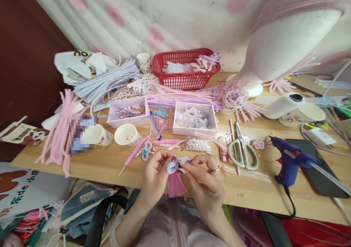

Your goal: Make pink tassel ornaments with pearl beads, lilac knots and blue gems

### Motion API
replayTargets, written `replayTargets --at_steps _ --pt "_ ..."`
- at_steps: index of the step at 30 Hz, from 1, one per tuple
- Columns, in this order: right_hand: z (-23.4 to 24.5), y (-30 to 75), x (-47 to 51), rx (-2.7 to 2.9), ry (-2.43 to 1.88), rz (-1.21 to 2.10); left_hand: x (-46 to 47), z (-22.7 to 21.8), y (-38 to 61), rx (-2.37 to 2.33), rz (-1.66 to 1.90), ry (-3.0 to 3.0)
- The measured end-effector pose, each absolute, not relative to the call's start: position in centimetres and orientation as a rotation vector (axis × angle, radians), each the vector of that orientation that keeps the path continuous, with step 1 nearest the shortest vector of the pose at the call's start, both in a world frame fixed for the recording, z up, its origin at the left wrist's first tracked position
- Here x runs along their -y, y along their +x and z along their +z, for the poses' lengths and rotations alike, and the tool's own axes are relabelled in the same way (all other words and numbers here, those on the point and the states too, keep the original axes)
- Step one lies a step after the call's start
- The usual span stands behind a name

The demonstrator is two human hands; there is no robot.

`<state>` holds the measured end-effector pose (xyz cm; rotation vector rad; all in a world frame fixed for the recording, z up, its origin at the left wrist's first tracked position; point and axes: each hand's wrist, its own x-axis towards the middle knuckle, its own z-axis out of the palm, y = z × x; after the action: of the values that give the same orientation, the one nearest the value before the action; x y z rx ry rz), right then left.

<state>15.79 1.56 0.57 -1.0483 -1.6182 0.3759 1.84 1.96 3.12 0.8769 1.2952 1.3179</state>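
Observation:
Between my two hands, just above the table's front edge, is a pale lilac pipe-cleaner bow (172,167) with a dark teal gem at its middle. A pink tassel (175,185) hangs below it. My left hand (156,174) pinches the bow's left loop. The fingertips of my right hand (207,179) close on the bow by the gem, and a ring shows on one finger. How the tassel joins the bow is hidden by my fingers. A similar bow with a teal gem (146,151) lies on the table to the left.
White pearls (197,144), scissors (242,148) and a blue glue gun (287,159) lie to the right. Beyond my hands stand a box of gems (127,121), a box of clear pieces (195,130), paper cups (127,134) and a red basket (186,80). Pink pipe cleaners (59,133) overhang the left edge.

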Motion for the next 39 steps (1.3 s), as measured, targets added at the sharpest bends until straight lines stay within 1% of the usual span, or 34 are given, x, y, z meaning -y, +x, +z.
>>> replayTargets --at_steps 3,7,11,13,16,19,23,28,35,37,39 --pt "0.4 15.9 -1.2 1.503 -1.065 0.517 -2.2 2.4 1.8 -1.212 1.322 0.778" --pt "0.5 15.6 -0.9 1.272 -1.113 0.894 -2.7 2.0 0.9 -1.145 1.394 0.752" --pt "1.6 14.2 -2.1 1.322 -0.925 1.264 -4.3 4.1 -1.0 -1.148 1.598 0.999" --pt "2.3 13.4 -3.1 1.336 -0.834 1.355 -5.5 5.6 -2.0 -1.111 1.651 1.074" --pt "3.5 12.4 -4.5 1.392 -0.809 1.364 -7.0 7.7 -2.9 -1.062 1.662 1.068" --pt "4.4 11.9 -5.5 1.392 -0.787 1.287 -8.0 9.0 -3.1 -1.050 1.641 1.083" --pt "5.2 11.8 -6.2 1.355 -0.734 1.224 -8.0 10.0 -2.8 -1.003 1.656 1.117" --pt "6.7 11.8 -6.0 1.198 -0.772 1.033 -7.1 10.4 -2.1 -1.026 1.643 1.219" --pt "8.2 11.3 -6.0 1.076 -0.702 1.166 -5.8 10.3 -1.2 -1.065 1.656 1.374" --pt "7.9 11.5 -6.0 1.080 -0.626 1.258 -5.8 10.4 -1.3 -1.106 1.606 1.424" --pt "7.5 11.9 -6.0 1.098 -0.533 1.421 -6.1 10.7 -1.7 -1.189 1.547 1.558"
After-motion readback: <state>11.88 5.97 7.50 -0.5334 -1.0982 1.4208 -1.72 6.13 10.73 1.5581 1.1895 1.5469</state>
